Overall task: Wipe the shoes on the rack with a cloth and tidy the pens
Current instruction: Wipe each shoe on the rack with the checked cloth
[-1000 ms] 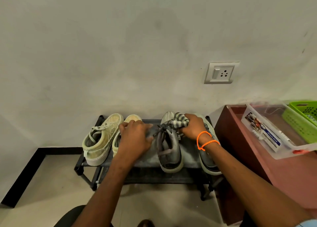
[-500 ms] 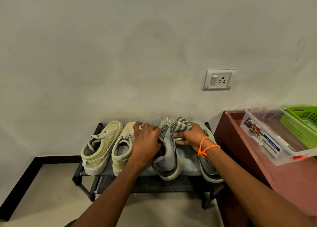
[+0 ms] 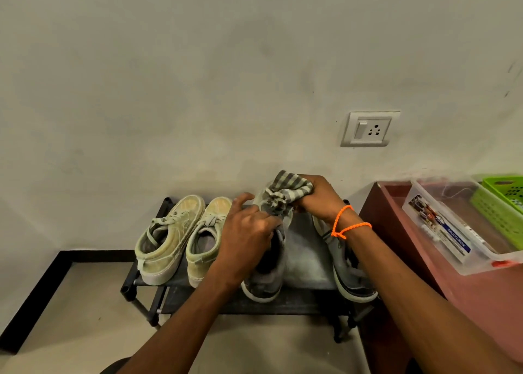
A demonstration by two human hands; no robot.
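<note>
A black shoe rack (image 3: pixel 308 303) stands against the wall with two pale green sneakers (image 3: pixel 167 240) on its left and two grey shoes on its right. My left hand (image 3: pixel 249 232) grips the left grey shoe (image 3: pixel 267 277) at its collar, tilting it. My right hand (image 3: pixel 317 198) holds a grey-and-white striped cloth (image 3: pixel 285 189) bunched against that shoe's toe. The other grey shoe (image 3: pixel 348 269) lies partly under my right forearm. No loose pens are clearly visible.
A reddish-brown table (image 3: pixel 481 303) stands to the right of the rack. On it sit a clear plastic box (image 3: pixel 452 226) with a printed label and a green plastic basket (image 3: pixel 503 201). A wall socket (image 3: pixel 368 128) is above the rack. A black skirting strip (image 3: pixel 34 294) runs at left.
My left hand moved from the rack's cloth shelf onto the left grey shoe and gripped it. The cloth in my right hand shifted up toward the toe. The camera view tilted upward.
</note>
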